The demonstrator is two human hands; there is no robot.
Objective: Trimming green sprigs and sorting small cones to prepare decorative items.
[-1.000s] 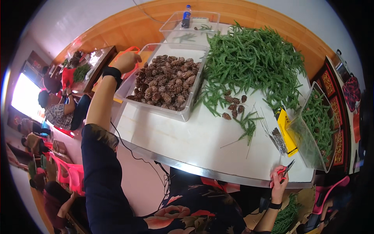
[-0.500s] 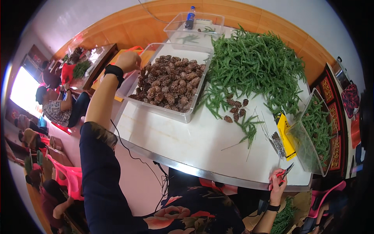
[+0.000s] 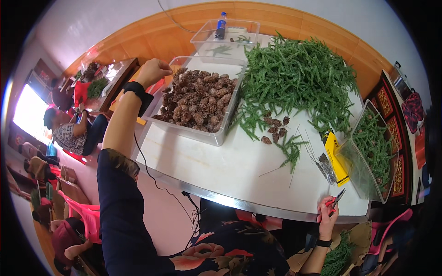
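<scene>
My left hand (image 3: 154, 73) is above the left rim of a clear plastic bin (image 3: 220, 139). Its thumb and fingertips are pinched together; whatever may be between them is too small to make out. Brown pine cones (image 3: 198, 101) are heaped in that bin. Down at the table's front right edge, my right hand (image 3: 327, 215) is closed around red-handled pliers (image 3: 339, 195), their dark jaws pointing up and to the right. Just beyond them lie a bundle of thin wires (image 3: 326, 168) and a yellow packet (image 3: 337, 158).
Green artificial sprigs (image 3: 299, 78) form a big pile at the back right. Several loose cones (image 3: 275, 130) lie before it. A clear bin (image 3: 368, 161) of greenery leans at the right edge. A bottle (image 3: 221, 26) stands in the far bin. Another person (image 3: 69, 131) sits at left.
My left hand has lifted slightly and shifted right over the rim, its fingertips now more visible. My right hand still holds the pliers in nearly the same place. The whole view has shifted a little.
</scene>
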